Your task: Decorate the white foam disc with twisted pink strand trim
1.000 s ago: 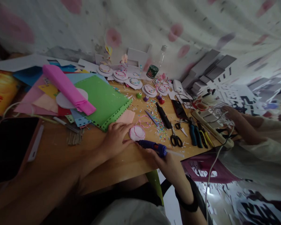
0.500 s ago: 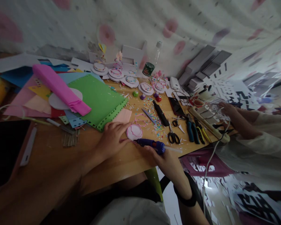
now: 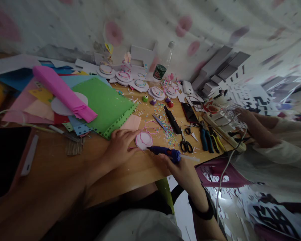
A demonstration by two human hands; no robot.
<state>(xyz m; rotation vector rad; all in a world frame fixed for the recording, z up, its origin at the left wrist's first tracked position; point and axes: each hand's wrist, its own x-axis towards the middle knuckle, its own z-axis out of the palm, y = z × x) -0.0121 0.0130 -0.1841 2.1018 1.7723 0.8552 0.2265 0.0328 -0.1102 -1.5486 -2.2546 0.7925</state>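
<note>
A round white disc (image 3: 143, 140) with pink string around its rim lies on the wooden table. My left hand (image 3: 121, 145) grips its left side, the thumb at the lower edge and the fingers at the upper edge. In my right hand (image 3: 177, 165) is a blue hot glue gun (image 3: 165, 151), its dark nozzle at the disc's lower right edge. A clear glue stick (image 3: 189, 157) sticks out of its back. Loose pink string (image 3: 150, 125) trails above the disc.
Colourful bits (image 3: 169, 130), black scissors (image 3: 185, 145), pliers (image 3: 204, 139) and a power strip (image 3: 224, 130) lie to the right. Green foam sheets (image 3: 102, 103), a bottle (image 3: 163, 63) and several decorated discs (image 3: 140, 85) are behind. Another person's hand (image 3: 243, 115) is at far right.
The glue gun in my right hand has shifted slightly right, its nozzle passing from the disc's lower left edge to its lower right edge. My left hand stays at the disc.
</note>
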